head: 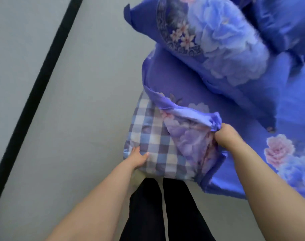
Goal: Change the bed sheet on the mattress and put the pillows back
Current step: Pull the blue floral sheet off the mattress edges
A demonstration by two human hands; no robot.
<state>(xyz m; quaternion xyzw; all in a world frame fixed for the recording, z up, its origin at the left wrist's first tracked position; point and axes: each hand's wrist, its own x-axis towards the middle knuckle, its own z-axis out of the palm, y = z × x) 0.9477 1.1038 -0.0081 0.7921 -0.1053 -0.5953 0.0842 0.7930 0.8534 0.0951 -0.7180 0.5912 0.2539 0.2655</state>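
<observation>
A blue floral bed sheet [291, 108] covers the mattress on the right. At the mattress's near corner the sheet is peeled back, baring a blue-and-white checked cover [153, 134] beneath. My right hand [226, 134] grips a bunched fold of the floral sheet, lifted just above that corner. Against the checked corner's lower left edge rests my left hand [138, 156], fingers pressed to the fabric; whether it pinches it is unclear. Two pillows in matching blue floral cases lie at the top, one large [214, 42] and another partly cut off [285, 23].
Grey floor [82, 101] fills the left and bottom of the view. A black strip [35, 87] runs diagonally along the wall base at far left. My legs in dark trousers [158, 209] stand right at the mattress corner.
</observation>
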